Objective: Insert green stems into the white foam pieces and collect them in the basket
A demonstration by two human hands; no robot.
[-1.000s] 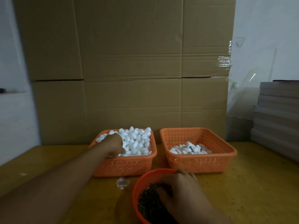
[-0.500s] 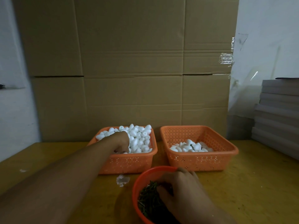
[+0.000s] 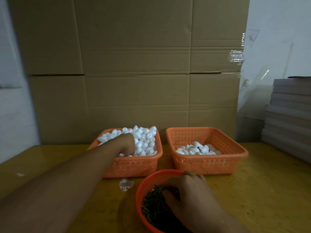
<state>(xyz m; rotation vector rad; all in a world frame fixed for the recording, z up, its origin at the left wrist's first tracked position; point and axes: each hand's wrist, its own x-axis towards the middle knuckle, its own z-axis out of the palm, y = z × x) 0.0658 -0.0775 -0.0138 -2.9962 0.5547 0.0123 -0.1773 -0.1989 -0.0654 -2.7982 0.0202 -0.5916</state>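
Foam pieces (image 3: 144,138) heaped in left basket (image 3: 134,167); left hand (image 3: 126,143) dips in, fingers curled into the pile, grasp unclear. Right hand (image 3: 188,195) in red bowl (image 3: 143,187) of green stems (image 3: 151,206), fingers curled, hold hidden. Right basket (image 3: 210,163) holds few pieces on yellow worktop (image 3: 269,190).

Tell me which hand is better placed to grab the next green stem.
The right hand. It is already inside the red bowl, on the green stems, while the left hand is away in the left basket of white foam pieces.
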